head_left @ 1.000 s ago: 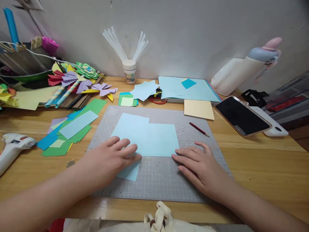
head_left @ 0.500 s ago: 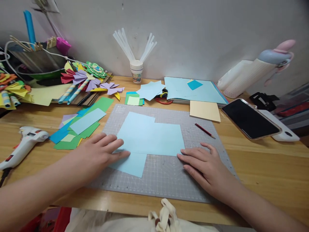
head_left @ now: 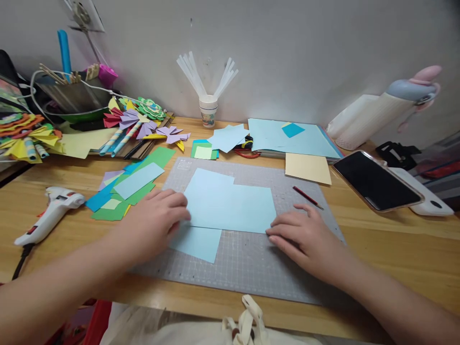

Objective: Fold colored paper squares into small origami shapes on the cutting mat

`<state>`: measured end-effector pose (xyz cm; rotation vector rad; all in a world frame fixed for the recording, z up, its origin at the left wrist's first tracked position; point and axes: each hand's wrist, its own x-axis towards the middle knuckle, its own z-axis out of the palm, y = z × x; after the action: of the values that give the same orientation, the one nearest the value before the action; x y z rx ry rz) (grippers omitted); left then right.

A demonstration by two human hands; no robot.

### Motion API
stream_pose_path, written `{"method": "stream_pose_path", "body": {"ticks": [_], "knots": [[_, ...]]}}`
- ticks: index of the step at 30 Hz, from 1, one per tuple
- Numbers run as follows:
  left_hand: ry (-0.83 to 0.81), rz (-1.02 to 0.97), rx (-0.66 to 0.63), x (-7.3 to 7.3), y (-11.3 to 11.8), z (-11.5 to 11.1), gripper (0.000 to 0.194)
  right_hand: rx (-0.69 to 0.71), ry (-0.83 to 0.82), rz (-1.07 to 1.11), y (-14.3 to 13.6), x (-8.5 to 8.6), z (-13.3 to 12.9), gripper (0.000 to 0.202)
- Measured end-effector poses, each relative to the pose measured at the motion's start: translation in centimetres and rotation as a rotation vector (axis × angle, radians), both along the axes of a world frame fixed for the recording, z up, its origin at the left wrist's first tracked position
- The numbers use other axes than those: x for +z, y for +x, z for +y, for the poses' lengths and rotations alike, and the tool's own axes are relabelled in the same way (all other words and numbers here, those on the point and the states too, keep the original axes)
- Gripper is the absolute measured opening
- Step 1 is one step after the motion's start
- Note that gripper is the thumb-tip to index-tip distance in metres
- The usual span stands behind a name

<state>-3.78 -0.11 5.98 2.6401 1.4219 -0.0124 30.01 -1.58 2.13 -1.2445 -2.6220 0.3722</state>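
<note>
Two light blue paper sheets overlap on the grey cutting mat. The upper one, a wide blue sheet, lies across the lower blue sheet, which shows above and below it. My left hand is at the left edge of the sheets, fingers curled together with the paper's edge at their tips; the thumb is partly hidden. At the lower right corner of the upper sheet, my right hand rests its outstretched fingertips, little finger raised. A dark red pencil lies on the mat beyond my right hand.
Coloured paper scraps and a white glue gun lie left. Behind are paper flowers, a paper cup of white sticks and a paper stack. A phone leans at right, near a bottle.
My left hand's fingers have curled in and come off their flat position on the paper. My right hand's thumb has drawn closer to its fingertips. The view has shifted slightly.
</note>
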Motion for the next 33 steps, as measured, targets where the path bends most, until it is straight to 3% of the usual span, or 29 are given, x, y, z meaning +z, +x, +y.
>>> {"method": "stream_pose_path", "body": {"ticks": [2,5,7,11,16,18,19,22,24,25,28,33], "knots": [[-0.004,-0.038,0.051,-0.8,1.5,1.1,0.021,-0.051,0.009,-0.010,-0.7,0.4,1.4,0.014],[-0.074,-0.056,0.097,-1.7,3.0,2.7,0.043,-0.178,-0.029,-0.079,-1.6,0.6,3.3,0.049],[-0.132,-0.057,0.119,-1.9,3.4,3.6,0.051,-0.193,-0.069,-0.106,-1.9,0.5,4.1,0.060],[-0.210,-0.072,0.148,-1.3,3.8,4.1,0.049,-0.142,-0.092,-0.089,-2.0,0.3,4.3,0.044],[-0.253,-0.245,0.105,0.3,5.5,2.7,0.009,-0.103,-0.021,0.007,-2.0,1.2,3.4,0.012],[-0.248,-0.377,0.110,0.9,6.3,1.8,0.014,-0.172,0.186,0.133,-1.8,2.1,2.9,0.006],[-0.240,-0.458,0.134,1.2,6.7,1.4,0.016,-0.241,0.382,0.241,-1.5,2.5,2.6,0.010],[-0.179,-0.760,0.312,1.4,7.9,0.5,0.015,-0.395,1.018,0.501,-0.9,3.5,1.6,0.044],[-0.132,-1.012,0.490,0.9,8.9,0.3,0.017,-0.345,1.141,0.496,-1.1,3.5,0.7,0.059],[-0.120,-1.145,0.579,0.5,9.5,0.2,0.025,-0.309,1.094,0.468,-1.4,3.2,0.2,0.062],[-0.242,-1.467,0.717,-0.9,11.6,0.1,0.038,-0.161,0.749,0.278,-3.3,1.7,-0.9,0.054],[-0.498,-1.741,0.815,-2.0,14.3,-0.7,0.029,-0.027,0.516,0.140,-5.2,-0.5,-0.3,0.050]]}}
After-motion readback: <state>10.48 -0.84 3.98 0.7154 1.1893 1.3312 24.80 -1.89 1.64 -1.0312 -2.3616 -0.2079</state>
